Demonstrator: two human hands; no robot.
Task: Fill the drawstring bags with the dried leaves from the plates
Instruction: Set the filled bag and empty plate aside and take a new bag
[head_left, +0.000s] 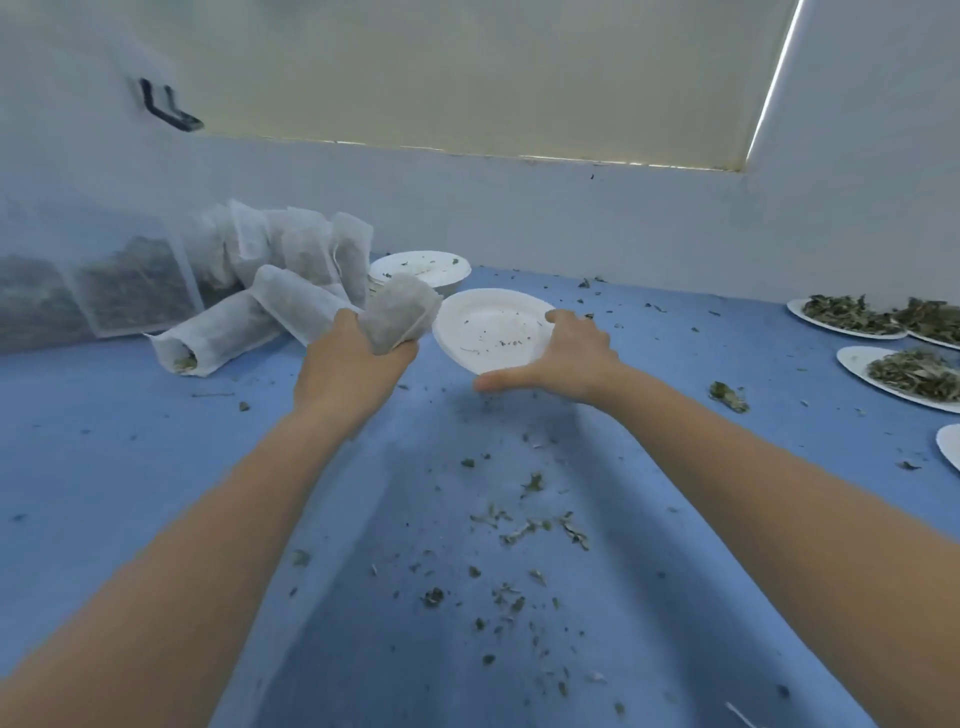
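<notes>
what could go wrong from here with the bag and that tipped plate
1. The left hand grips the filled bag with its mouth seemingly undrawn; tilting it could spill leaves onto the blue cloth, already littered with crumbs.
2. The right hand holds the tipped paper plate by its rim; the last bits could slide off past the bag.

You are looking down on a blue table that runs up to a white wall. Above the wall a pale blind covers a window, with thin lines of daylight along its right and bottom edges. A black hook sticks out of the wall at upper left.
</notes>
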